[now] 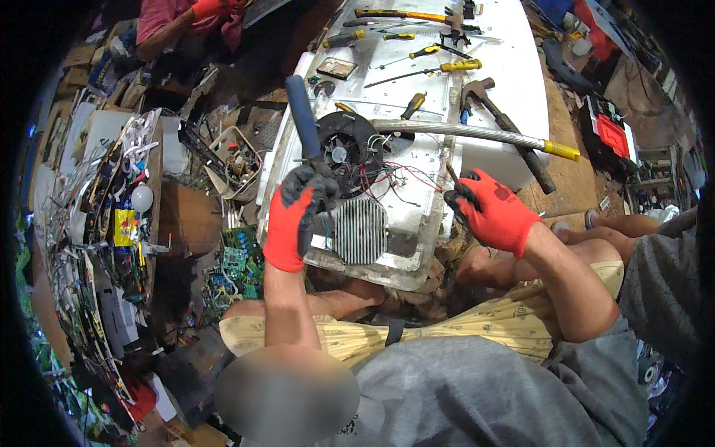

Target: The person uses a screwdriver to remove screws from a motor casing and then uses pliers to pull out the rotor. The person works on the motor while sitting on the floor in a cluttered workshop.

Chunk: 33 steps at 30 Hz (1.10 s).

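Observation:
My left hand (299, 212), in a red glove with dark fingers, is closed around a tool with a long blue handle (302, 115); its working end is hidden. Beside that hand a ribbed grey metal heat sink (361, 232) lies on a white panel (406, 261). Just beyond it is a round black fan (348, 145), with loose red and dark wires (391, 179) spread at its right. My right hand (495, 212), gloved alike, is raised at the panel's right edge. Its fingers pinch a short, thin dark piece (452, 175) whose kind I cannot make out.
A braided metal tube (477, 132) with a yellow end crosses the panel near a claw hammer (506, 123). Farther back lie a yellow-handled screwdriver (458, 66) and another hammer (406, 15). Circuit boards (237, 261) and a parts bin (237, 160) stand left. Another person's gloved hand (212, 9) shows far left.

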Each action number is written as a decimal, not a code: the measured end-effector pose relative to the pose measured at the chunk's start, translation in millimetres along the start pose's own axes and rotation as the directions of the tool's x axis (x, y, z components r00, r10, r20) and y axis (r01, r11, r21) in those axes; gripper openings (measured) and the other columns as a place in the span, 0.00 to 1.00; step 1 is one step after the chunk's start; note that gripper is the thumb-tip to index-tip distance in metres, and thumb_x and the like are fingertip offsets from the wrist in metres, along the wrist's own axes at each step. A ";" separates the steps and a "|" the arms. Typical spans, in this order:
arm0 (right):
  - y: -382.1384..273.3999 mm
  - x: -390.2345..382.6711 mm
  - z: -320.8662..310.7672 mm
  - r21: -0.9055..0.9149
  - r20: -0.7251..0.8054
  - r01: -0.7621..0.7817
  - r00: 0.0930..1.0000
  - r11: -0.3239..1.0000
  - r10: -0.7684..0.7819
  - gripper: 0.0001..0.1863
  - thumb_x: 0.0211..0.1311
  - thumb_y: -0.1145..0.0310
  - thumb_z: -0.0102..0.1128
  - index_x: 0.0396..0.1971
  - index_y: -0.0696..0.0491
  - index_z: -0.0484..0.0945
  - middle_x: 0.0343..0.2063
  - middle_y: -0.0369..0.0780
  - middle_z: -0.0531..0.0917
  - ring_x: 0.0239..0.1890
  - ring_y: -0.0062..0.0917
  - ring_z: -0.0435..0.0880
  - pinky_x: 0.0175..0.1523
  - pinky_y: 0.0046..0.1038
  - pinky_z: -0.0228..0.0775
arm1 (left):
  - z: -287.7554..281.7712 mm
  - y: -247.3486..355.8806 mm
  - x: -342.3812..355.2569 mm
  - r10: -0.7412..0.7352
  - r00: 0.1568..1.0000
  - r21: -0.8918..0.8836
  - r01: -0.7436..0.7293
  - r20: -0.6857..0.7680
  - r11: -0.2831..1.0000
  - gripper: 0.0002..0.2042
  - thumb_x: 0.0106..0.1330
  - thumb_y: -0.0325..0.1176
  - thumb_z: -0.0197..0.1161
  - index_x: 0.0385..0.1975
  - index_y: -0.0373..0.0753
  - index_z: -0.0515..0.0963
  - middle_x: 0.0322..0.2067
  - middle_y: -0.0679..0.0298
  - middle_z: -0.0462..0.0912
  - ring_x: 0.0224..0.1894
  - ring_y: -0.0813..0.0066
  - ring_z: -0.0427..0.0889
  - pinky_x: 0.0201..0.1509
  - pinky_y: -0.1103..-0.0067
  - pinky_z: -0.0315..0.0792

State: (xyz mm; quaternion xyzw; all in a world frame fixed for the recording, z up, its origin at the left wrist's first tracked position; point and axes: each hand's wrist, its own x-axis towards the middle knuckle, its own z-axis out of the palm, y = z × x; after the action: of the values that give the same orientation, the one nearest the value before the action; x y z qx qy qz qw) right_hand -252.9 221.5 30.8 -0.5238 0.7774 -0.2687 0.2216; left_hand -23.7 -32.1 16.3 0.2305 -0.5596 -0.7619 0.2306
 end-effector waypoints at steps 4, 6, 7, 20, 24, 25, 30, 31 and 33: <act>-5.5 6.5 15.1 0.347 -0.078 0.015 0.997 0.938 0.013 0.13 0.71 0.66 0.51 0.52 0.54 0.74 0.38 0.44 0.79 0.41 0.36 0.79 0.47 0.35 0.72 | 10.3 -31.0 -11.4 -0.107 0.992 0.309 0.081 0.069 0.948 0.14 0.67 0.31 0.66 0.50 0.34 0.77 0.40 0.61 0.84 0.41 0.74 0.82 0.47 0.74 0.76; -18.5 5.7 13.0 0.670 0.100 -0.183 0.983 0.719 0.156 0.15 0.74 0.66 0.49 0.55 0.54 0.73 0.37 0.39 0.80 0.40 0.26 0.78 0.48 0.30 0.72 | 63.7 -38.0 -20.9 -0.087 0.975 0.421 -0.006 0.203 0.907 0.14 0.63 0.28 0.68 0.48 0.34 0.79 0.40 0.64 0.84 0.40 0.74 0.82 0.46 0.76 0.76; -15.4 3.9 20.8 0.741 0.101 -0.192 0.979 0.644 0.176 0.15 0.74 0.66 0.49 0.56 0.55 0.73 0.37 0.37 0.81 0.40 0.22 0.76 0.49 0.28 0.71 | 81.2 -46.5 -28.4 -0.118 0.970 0.372 0.032 0.212 0.928 0.13 0.63 0.29 0.68 0.46 0.34 0.79 0.40 0.61 0.85 0.40 0.73 0.83 0.46 0.76 0.76; 44.6 44.7 63.7 0.655 0.086 -0.375 0.899 0.656 0.429 0.17 0.66 0.51 0.63 0.32 0.51 0.78 0.22 0.32 0.78 0.18 0.15 0.69 0.21 0.22 0.58 | 43.4 -12.0 -25.1 -0.077 0.997 0.986 0.005 0.008 0.167 0.37 0.57 0.50 0.70 0.61 0.31 0.68 0.52 0.44 0.76 0.55 0.46 0.75 0.61 0.63 0.71; 18.1 59.1 49.8 0.575 0.318 -0.627 0.763 0.526 0.562 0.26 0.66 0.47 0.57 0.34 0.60 0.81 0.23 0.38 0.81 0.24 0.23 0.77 0.29 0.29 0.67 | 50.3 -38.3 -46.4 -0.189 0.967 0.982 0.149 -0.170 -0.120 0.54 0.47 0.59 0.74 0.69 0.30 0.57 0.65 0.38 0.62 0.66 0.43 0.64 0.66 0.59 0.66; 31.4 60.7 62.5 0.606 0.271 -0.552 0.820 0.573 0.504 0.27 0.66 0.46 0.57 0.34 0.61 0.81 0.23 0.38 0.81 0.23 0.23 0.76 0.29 0.29 0.68 | 62.0 -45.3 -47.0 -0.205 0.960 0.968 0.146 -0.189 -0.205 0.57 0.44 0.60 0.76 0.69 0.30 0.56 0.66 0.37 0.60 0.67 0.42 0.62 0.67 0.58 0.65; 18.9 63.7 73.3 0.446 0.240 -0.507 0.861 0.737 0.448 0.19 0.65 0.54 0.56 0.40 0.57 0.82 0.29 0.46 0.86 0.33 0.35 0.84 0.42 0.35 0.75 | 66.2 -51.0 -42.1 -0.202 0.951 0.964 0.202 -0.235 -0.170 0.59 0.43 0.60 0.76 0.70 0.29 0.54 0.68 0.37 0.57 0.68 0.38 0.60 0.68 0.59 0.63; 14.3 60.6 71.7 0.451 0.246 -0.493 0.870 0.744 0.427 0.18 0.65 0.55 0.56 0.40 0.56 0.82 0.31 0.46 0.86 0.35 0.37 0.85 0.44 0.36 0.75 | 60.1 -48.3 -39.8 -0.214 0.948 0.969 0.215 -0.236 -0.119 0.59 0.42 0.60 0.76 0.70 0.29 0.54 0.67 0.37 0.57 0.68 0.38 0.61 0.68 0.59 0.63; 10.5 55.7 66.0 0.451 0.204 -0.451 0.892 0.770 0.403 0.17 0.65 0.56 0.56 0.41 0.54 0.82 0.32 0.46 0.86 0.36 0.39 0.85 0.45 0.36 0.75 | 43.1 -36.1 -36.9 -0.220 0.956 0.976 0.212 -0.195 0.056 0.51 0.51 0.55 0.73 0.70 0.33 0.56 0.69 0.43 0.58 0.68 0.45 0.62 0.70 0.62 0.61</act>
State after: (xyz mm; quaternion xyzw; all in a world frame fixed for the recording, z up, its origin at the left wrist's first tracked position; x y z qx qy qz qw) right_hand -238.5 160.4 -29.6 -0.2723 0.7712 -0.3727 0.4383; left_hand -24.2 32.2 -3.4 0.4032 -0.8841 -0.2131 -0.1018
